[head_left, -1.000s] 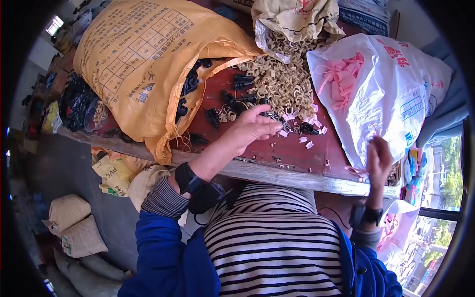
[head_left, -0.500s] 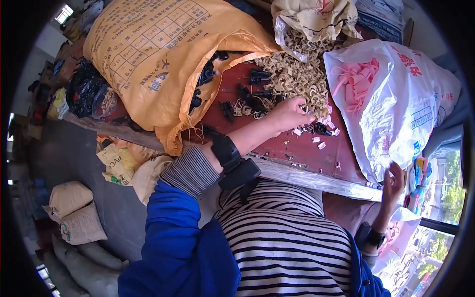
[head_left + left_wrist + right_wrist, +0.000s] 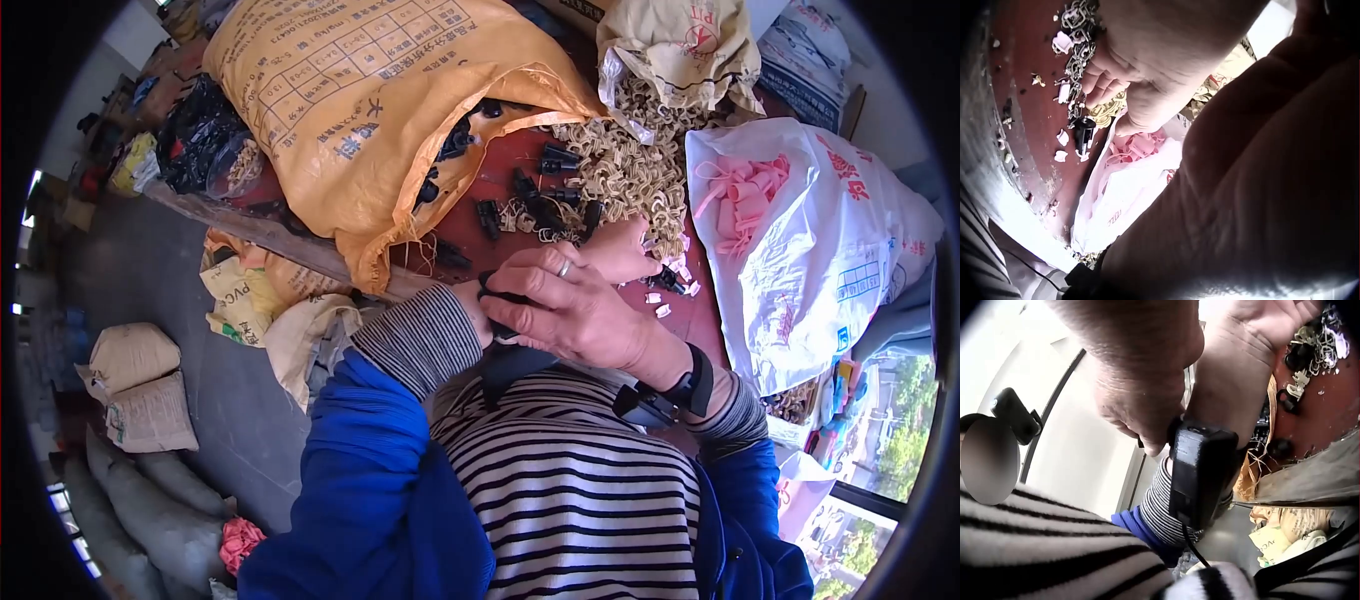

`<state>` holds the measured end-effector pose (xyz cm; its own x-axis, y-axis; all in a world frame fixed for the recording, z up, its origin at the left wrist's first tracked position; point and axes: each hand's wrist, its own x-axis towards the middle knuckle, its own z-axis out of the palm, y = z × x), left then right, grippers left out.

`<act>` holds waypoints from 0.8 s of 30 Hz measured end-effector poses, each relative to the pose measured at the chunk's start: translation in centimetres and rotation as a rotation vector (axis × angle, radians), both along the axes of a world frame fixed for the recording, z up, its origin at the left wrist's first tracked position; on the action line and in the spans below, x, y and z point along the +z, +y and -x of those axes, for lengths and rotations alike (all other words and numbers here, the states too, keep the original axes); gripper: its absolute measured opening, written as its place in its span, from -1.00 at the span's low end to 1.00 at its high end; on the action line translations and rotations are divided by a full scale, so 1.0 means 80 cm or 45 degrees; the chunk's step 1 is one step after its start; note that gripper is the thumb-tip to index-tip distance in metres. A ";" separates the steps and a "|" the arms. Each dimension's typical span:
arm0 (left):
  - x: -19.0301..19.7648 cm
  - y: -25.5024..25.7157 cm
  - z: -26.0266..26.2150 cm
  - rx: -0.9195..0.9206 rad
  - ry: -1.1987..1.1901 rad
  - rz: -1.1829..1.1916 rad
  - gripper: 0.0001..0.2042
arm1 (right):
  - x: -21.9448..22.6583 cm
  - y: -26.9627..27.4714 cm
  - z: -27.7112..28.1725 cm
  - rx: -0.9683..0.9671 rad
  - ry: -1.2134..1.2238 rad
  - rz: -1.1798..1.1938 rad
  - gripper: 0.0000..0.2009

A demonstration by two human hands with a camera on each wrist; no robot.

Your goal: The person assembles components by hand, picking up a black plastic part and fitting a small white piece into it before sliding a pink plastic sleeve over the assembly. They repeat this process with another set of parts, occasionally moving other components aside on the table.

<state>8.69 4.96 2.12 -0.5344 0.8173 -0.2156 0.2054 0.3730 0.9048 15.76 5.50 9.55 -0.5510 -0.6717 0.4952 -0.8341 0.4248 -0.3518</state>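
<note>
My left hand (image 3: 620, 252) reaches over the near edge of the beige pieces (image 3: 640, 170), its fingers loosely bent. In the left wrist view that hand (image 3: 1141, 81) holds nothing visible, palm partly turned up. My right hand (image 3: 575, 310) lies across the left wrist, fingers curled round the black band (image 3: 502, 308) there. From the right wrist view, the right hand (image 3: 1141, 400) grips beside the black box (image 3: 1200, 478) strapped to the left wrist; its fingertips are partly hidden. Black parts (image 3: 545, 205) and small pale pink pieces (image 3: 660, 300) lie around the left hand.
An orange sack (image 3: 370, 130) of black parts stands left on the red table (image 3: 505, 170). To the right is a white bag (image 3: 810, 270) with pink strips (image 3: 742, 195). Behind the pile sits a beige sack (image 3: 690, 50). Other sacks (image 3: 150, 385) rest on the floor.
My right hand has come from the table's right side across to the left wrist and taken hold of the band. The left hand remains near the pile; the head view has shifted.
</note>
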 end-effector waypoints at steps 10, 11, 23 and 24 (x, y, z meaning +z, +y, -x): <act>-0.027 0.007 -0.061 -0.065 0.739 -0.072 -0.55 | -0.012 0.002 0.012 -0.192 -0.516 0.416 -0.81; -0.018 0.006 -0.065 -0.093 0.771 -0.055 -0.58 | -0.012 0.001 0.013 -0.192 -0.517 0.415 -0.81; 0.035 0.003 -0.051 -0.392 0.547 0.387 -0.70 | -0.018 -0.009 0.013 -0.563 -0.925 0.578 -0.80; 0.037 -0.003 -0.046 -0.357 0.294 0.312 -0.71 | -0.013 -0.010 0.014 -0.387 -0.687 0.503 -0.81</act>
